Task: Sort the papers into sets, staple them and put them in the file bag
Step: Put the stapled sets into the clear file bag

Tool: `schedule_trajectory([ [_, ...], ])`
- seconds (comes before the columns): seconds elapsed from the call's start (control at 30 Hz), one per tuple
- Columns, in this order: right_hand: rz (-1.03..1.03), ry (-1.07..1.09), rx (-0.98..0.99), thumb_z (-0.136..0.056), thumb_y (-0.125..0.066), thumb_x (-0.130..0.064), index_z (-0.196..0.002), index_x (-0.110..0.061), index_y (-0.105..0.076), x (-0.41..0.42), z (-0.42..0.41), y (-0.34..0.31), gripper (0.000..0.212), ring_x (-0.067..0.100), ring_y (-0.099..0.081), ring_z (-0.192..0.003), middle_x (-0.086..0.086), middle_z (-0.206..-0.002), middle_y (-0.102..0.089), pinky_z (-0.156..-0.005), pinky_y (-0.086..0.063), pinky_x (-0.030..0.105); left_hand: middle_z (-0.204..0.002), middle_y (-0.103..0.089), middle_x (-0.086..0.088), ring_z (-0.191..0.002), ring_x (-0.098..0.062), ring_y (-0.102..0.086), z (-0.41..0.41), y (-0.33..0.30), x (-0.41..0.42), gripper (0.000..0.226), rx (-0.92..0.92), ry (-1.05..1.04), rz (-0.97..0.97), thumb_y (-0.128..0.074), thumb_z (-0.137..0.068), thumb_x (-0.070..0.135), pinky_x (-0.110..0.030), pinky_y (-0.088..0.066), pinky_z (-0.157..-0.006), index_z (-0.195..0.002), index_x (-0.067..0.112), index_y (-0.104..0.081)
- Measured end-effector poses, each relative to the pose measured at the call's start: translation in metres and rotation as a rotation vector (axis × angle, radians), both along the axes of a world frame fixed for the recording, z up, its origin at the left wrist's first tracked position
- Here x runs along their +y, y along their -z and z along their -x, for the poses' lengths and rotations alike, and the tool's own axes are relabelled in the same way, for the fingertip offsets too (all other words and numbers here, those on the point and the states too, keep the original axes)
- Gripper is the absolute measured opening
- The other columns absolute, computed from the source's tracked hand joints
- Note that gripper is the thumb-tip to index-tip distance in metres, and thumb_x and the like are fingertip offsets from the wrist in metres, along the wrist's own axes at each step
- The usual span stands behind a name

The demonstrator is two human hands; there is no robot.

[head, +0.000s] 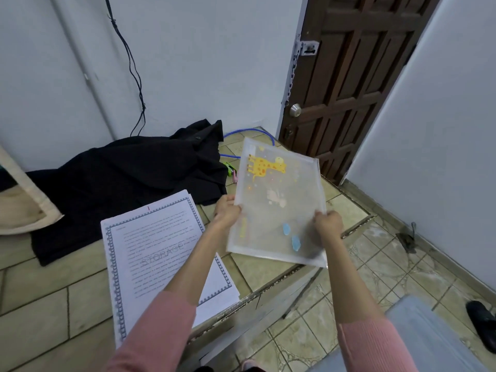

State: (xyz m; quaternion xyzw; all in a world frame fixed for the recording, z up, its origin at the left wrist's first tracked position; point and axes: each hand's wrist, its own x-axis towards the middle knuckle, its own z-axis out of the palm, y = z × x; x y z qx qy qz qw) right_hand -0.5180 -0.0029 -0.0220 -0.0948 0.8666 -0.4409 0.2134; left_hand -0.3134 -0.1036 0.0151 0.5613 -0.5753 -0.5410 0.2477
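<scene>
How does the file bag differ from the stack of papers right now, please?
The file bag is held up in both hands, the left hand and the right hand, while the papers lie on the tiled counter. The bag is translucent with a giraffe print; the papers are opaque white with a blue border and text. Both are flat and rectangular.

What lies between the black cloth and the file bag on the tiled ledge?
In the head view, a green stapler lies between the black cloth and the file bag.
</scene>
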Motion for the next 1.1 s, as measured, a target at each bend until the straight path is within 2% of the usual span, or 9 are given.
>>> schedule_trajectory([
  [0.2,0.213,-0.385,-0.209,-0.09,-0.061,-0.022,-0.076,-0.011,-0.054,-0.005,-0.046,-0.026,0.019,0.017,-0.053,-0.061,0.006,-0.073,-0.058,-0.053,-0.043,0.027,-0.114,-0.057,-0.009,-0.096,-0.026,-0.058,-0.093,-0.007,0.004,0.031,0.229,-0.12,-0.016,-0.049,-0.093,-0.001,-0.035,-0.049,-0.081,-0.123,0.005,-0.049],
  [0.3,0.226,-0.683,-0.409,-0.089,-0.061,-0.009,-0.088,-0.012,-0.056,-0.02,-0.089,-0.032,0.006,0.017,-0.058,-0.065,0.005,-0.077,-0.062,-0.057,-0.049,0.025,-0.114,-0.063,-0.013,-0.091,-0.029,-0.064,-0.173,0.002,0.011,0.029,0.238,-0.177,-0.084,-0.048,-0.091,-0.005,-0.046,-0.052,-0.087,-0.119,0.002,-0.05],
  [0.37,0.164,-0.88,-0.462,-0.087,-0.061,-0.002,-0.103,-0.01,-0.059,-0.034,-0.126,-0.026,0.018,0.016,-0.061,-0.071,0.005,-0.085,-0.065,-0.065,-0.052,0.026,-0.099,-0.067,-0.013,-0.077,-0.025,-0.068,-0.229,0.009,0.024,0.026,0.23,-0.231,-0.173,-0.044,-0.09,-0.009,-0.043,-0.057,-0.075,-0.114,-0.004,-0.053],
  [0.47,0.071,-1.109,-0.536,-0.084,-0.063,0.002,-0.104,-0.004,-0.06,-0.049,-0.192,-0.017,0.022,0.012,-0.067,-0.068,0.008,-0.086,-0.066,-0.061,-0.056,0.023,-0.061,-0.067,-0.009,-0.05,-0.019,-0.065,-0.3,0.015,0.056,0.021,0.098,-0.309,-0.214,-0.039,-0.089,-0.01,-0.025,-0.054,-0.047,-0.084,-0.004,-0.059],
  [0.57,-0.033,-1.231,-0.539,-0.081,-0.065,0.007,-0.082,-0.007,-0.056,-0.056,-0.255,-0.008,0.016,0.006,-0.065,-0.05,0.007,-0.073,-0.063,-0.044,-0.049,0.017,-0.052,-0.057,-0.01,-0.044,-0.019,-0.053,-0.357,0.016,0.088,0.02,-0.118,-0.426,-0.222,-0.051,-0.085,-0.002,-0.021,-0.046,-0.047,-0.067,0.002,-0.055],
  [0.7,-0.1,-1.328,-0.494,-0.081,-0.067,0.005,-0.079,-0.006,-0.056,-0.057,-0.319,0.001,0.016,0.003,-0.062,-0.043,0.008,-0.072,-0.061,-0.043,-0.049,0.016,-0.054,-0.053,-0.011,-0.042,-0.02,-0.046,-0.409,0.01,0.117,0.013,-0.3,-0.504,-0.255,-0.062,-0.07,0.012,-0.017,-0.036,-0.043,-0.061,0.004,-0.056],
  [0.8,-0.107,-1.331,-0.479,-0.084,-0.063,0.004,-0.076,-0.004,-0.059,-0.055,-0.349,0.002,0.012,0.006,-0.061,-0.045,0.009,-0.071,-0.062,-0.042,-0.048,0.017,-0.063,-0.058,-0.013,-0.056,-0.022,-0.051,-0.425,0.009,0.125,0.021,-0.384,-0.585,-0.191,-0.056,-0.055,0.019,-0.023,-0.038,-0.052,-0.069,0.005,-0.064],
  [0.9,-0.083,-1.238,-0.569,-0.091,-0.045,0.006,-0.081,0.0,-0.061,-0.058,-0.36,0.003,0.02,0.019,-0.062,-0.061,0.014,-0.077,-0.063,-0.051,-0.055,0.023,-0.079,-0.062,-0.017,-0.066,-0.025,-0.057,-0.432,0.016,0.122,0.025,-0.374,-0.655,-0.156,-0.057,-0.072,-0.005,-0.021,-0.043,-0.052,-0.095,-0.002,-0.067],
  [1.1,-0.039,-1.096,-0.673,-0.09,-0.044,0.009,-0.078,0.0,-0.061,-0.062,-0.359,0.001,0.023,0.017,-0.064,-0.057,0.012,-0.072,-0.066,-0.051,-0.056,0.022,-0.118,-0.056,-0.027,-0.113,-0.04,-0.05,-0.394,0.02,0.107,0.033,-0.696,-0.82,0.122,-0.059,-0.079,0.002,-0.04,-0.04,-0.093,-0.112,-0.001,-0.06],
])
